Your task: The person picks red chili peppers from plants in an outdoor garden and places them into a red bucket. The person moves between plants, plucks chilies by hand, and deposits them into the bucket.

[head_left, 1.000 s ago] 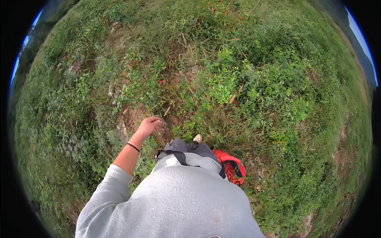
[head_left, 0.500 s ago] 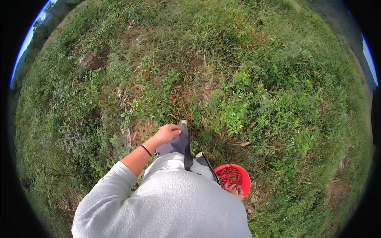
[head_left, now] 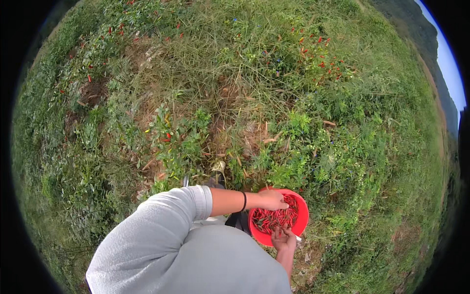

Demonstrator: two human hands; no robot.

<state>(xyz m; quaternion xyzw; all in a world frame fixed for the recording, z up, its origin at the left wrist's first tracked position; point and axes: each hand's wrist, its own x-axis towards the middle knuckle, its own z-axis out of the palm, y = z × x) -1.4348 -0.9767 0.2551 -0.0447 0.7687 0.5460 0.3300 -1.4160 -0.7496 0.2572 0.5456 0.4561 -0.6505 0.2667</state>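
Note:
A round red bucket [head_left: 303, 218] stands low at my right side, holding a heap of slim red chili peppers [head_left: 264, 220]. My left hand [head_left: 272, 200] reaches across my body over the bucket's far side. Its fingers are bent together and pointed down at the peppers; what they hold, if anything, is hidden. At the near rim, my right hand [head_left: 283, 237] lies against the heap, palm turned up. The right fingers are slightly apart and loosely curled, with no clear grip on a pepper.
Chili plants with red fruit [head_left: 168, 137] grow ahead to the left, and more red peppers [head_left: 323, 63] hang farther off to the right. Tall grass and weeds [head_left: 235, 54] surround patches of brown soil. My shoe [head_left: 218, 167] stands among the plants.
My left hand has swung right, from in front of my leg to over the bucket. More of the bucket and of my right hand shows, and the view has shifted.

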